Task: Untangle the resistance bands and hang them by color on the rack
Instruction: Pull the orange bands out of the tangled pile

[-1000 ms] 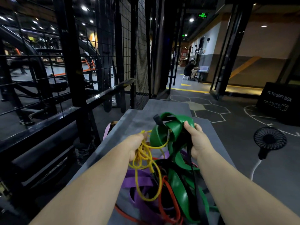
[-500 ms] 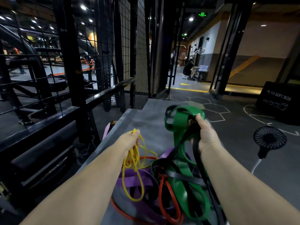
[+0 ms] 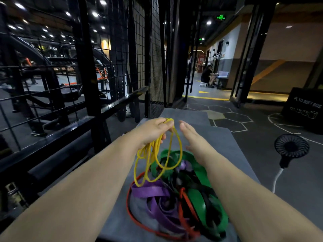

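My left hand [image 3: 153,131] is raised above the far end of the tangled pile [image 3: 174,194], and its fingers [image 3: 164,122] are curled round the top of the yellow bands [image 3: 150,154]. The bands pass under my palm and hang in several thin loops, whose lowest ends reach the near left part of the pile. My right hand [image 3: 194,138] is also above the far end of the pile, just to the right of the yellow loops and not touching them. Its fingers [image 3: 185,126] are straight and loose, with nothing in them. The pile lies on the grey tabletop [image 3: 244,163]: a wide green band [image 3: 197,198] on its right side, a purple band [image 3: 148,190] on its left, a thin red band [image 3: 129,203] curving round its left edge, and a black band [image 3: 208,199] threaded through the green. A small black fan [image 3: 291,145] stands well to the right of the pile.
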Motion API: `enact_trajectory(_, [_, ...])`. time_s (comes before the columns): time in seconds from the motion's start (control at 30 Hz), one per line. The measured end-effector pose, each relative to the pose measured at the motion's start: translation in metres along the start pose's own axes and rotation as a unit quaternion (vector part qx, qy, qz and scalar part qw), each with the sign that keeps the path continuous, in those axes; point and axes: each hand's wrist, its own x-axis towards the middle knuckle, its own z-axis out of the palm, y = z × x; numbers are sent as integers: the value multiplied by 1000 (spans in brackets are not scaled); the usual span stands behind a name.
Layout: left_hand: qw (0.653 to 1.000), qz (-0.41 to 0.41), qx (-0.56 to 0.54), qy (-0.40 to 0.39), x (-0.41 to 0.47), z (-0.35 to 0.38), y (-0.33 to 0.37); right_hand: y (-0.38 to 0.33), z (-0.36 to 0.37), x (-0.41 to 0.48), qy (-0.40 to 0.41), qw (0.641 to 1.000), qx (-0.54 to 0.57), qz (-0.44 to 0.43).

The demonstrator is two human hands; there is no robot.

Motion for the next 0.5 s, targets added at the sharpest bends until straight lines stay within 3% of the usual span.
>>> enact_trajectory(0.17, [997, 80, 4, 3, -13, -8, 24, -20, 8, -17, -52, 997, -7, -58])
enact_trajectory(0.3, [993, 120, 22, 2, -29, -13, 40, -32, 13, -35, -30, 995, -17, -97])
enact_trajectory(0.5, [995, 103, -11, -5, -57, -3, 45, -29, 12, -64, -4, 994, 11, -108])
